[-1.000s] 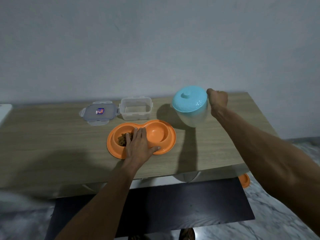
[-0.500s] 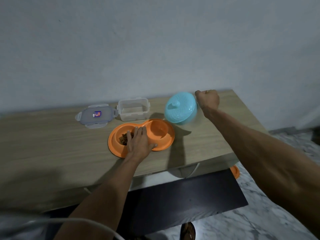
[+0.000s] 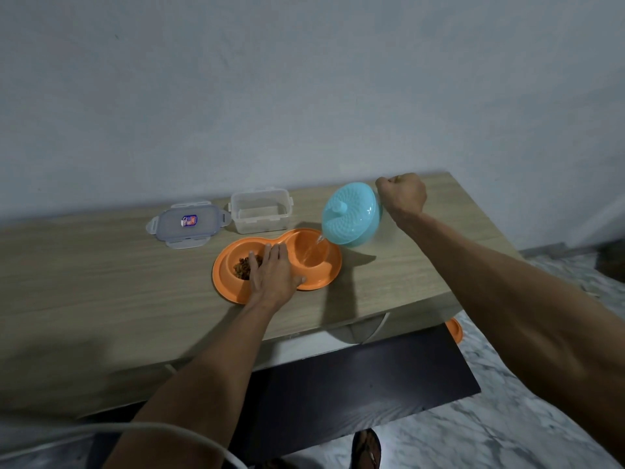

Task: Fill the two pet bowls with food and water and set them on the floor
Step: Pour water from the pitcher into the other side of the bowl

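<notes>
Sitting on the light wooden desk (image 3: 101, 282), the orange plastic double pet bowl (image 3: 223, 280) holds brown kibble (image 3: 241, 267) in its left well; a thin stream of water (image 3: 313, 248) falls into its right. The left hand (image 3: 274, 275) lies flat across its middle, fingers straight. The right hand (image 3: 402, 196), curled tight, grips the tilted jug with a pale blue lid (image 3: 351, 214). Behind stand a clear plastic box (image 3: 260, 211) and its grey snap lid (image 3: 187, 223).

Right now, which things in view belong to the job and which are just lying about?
In the job: orange double bowl, steadied by the left hand; kibble in its left well; blue-lidded jug, tilted in the right hand, pouring water into the right well.
Lying about: empty clear tub and its lid; orange disc on the floor; white cable.
</notes>
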